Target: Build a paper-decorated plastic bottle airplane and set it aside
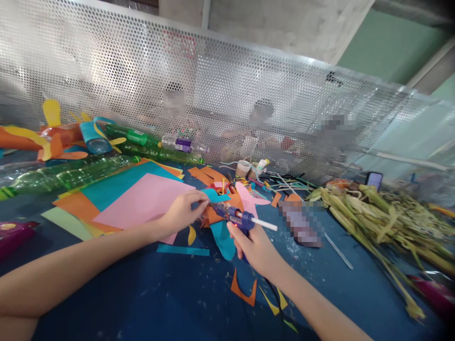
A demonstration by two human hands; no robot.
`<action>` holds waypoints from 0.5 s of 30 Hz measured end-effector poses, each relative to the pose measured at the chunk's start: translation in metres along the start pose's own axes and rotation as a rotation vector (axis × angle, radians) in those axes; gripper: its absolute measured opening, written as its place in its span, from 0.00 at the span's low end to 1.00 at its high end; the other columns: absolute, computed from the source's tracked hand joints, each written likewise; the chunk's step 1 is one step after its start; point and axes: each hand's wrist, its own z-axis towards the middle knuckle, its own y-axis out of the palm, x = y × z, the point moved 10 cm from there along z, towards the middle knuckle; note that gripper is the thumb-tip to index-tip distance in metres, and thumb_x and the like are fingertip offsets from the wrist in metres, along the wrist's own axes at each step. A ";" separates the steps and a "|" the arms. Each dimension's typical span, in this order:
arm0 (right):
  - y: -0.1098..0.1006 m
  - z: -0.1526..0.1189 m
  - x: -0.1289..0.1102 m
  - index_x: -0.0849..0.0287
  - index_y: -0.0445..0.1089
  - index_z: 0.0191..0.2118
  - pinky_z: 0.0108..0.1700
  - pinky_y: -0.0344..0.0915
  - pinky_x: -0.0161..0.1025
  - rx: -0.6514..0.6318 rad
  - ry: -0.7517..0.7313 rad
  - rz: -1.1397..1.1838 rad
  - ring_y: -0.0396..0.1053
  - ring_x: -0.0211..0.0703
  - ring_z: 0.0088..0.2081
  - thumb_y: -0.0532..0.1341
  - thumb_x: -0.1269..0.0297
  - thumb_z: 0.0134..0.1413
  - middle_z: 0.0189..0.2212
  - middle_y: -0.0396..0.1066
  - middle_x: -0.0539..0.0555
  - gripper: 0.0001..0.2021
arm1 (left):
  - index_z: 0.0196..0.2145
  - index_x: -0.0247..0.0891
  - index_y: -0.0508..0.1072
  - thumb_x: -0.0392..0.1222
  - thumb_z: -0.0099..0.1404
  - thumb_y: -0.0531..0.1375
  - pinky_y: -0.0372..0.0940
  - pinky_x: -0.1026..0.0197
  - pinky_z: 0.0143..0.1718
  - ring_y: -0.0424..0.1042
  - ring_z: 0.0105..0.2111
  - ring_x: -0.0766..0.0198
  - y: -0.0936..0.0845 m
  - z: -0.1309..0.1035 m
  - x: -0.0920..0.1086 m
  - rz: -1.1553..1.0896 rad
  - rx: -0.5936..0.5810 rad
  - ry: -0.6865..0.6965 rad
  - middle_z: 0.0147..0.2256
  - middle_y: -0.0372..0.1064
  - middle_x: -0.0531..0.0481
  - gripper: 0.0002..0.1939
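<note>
My right hand grips a purple glue gun with a white glue stick jutting from its back end. A small red light glows on its side. The nozzle points left, towards the fingertips of my left hand. Those fingers are pinched together at the edge of a blue paper petal. Around the nozzle lies an orange paper piece with petals, among them a pink petal and a lower blue petal. The gun hides part of this paper piece. A dark cord runs down beneath my right wrist.
Coloured paper sheets lie left of my hands, with green plastic bottles behind. Paper scraps litter the blue table. Dried plant stalks cover the right side. A perforated metal screen stands at the back.
</note>
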 end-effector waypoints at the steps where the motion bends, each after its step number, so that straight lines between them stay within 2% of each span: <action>1: 0.002 -0.001 0.001 0.56 0.59 0.25 0.21 0.58 0.35 -0.013 0.007 -0.013 0.62 0.37 0.15 0.51 0.49 0.58 0.11 0.58 0.45 0.18 | 0.33 0.42 0.72 0.38 0.63 0.52 0.63 0.60 0.43 0.69 0.38 0.63 0.000 0.000 0.001 -0.002 0.002 0.009 0.35 0.71 0.51 0.09; 8: 0.001 -0.005 -0.002 0.56 0.57 0.22 0.21 0.58 0.35 -0.017 0.044 -0.069 0.62 0.38 0.15 0.50 0.48 0.57 0.11 0.58 0.46 0.19 | 0.33 0.40 0.72 0.37 0.63 0.53 0.63 0.61 0.43 0.70 0.38 0.63 -0.003 -0.002 0.009 -0.012 0.024 0.038 0.35 0.72 0.50 0.09; 15: -0.008 -0.003 -0.007 0.56 0.57 0.23 0.20 0.58 0.36 -0.001 0.011 -0.119 0.62 0.38 0.14 0.49 0.49 0.58 0.11 0.58 0.46 0.18 | 0.32 0.40 0.72 0.37 0.63 0.53 0.63 0.60 0.45 0.70 0.38 0.64 -0.003 -0.002 0.005 0.001 0.038 0.038 0.34 0.72 0.51 0.08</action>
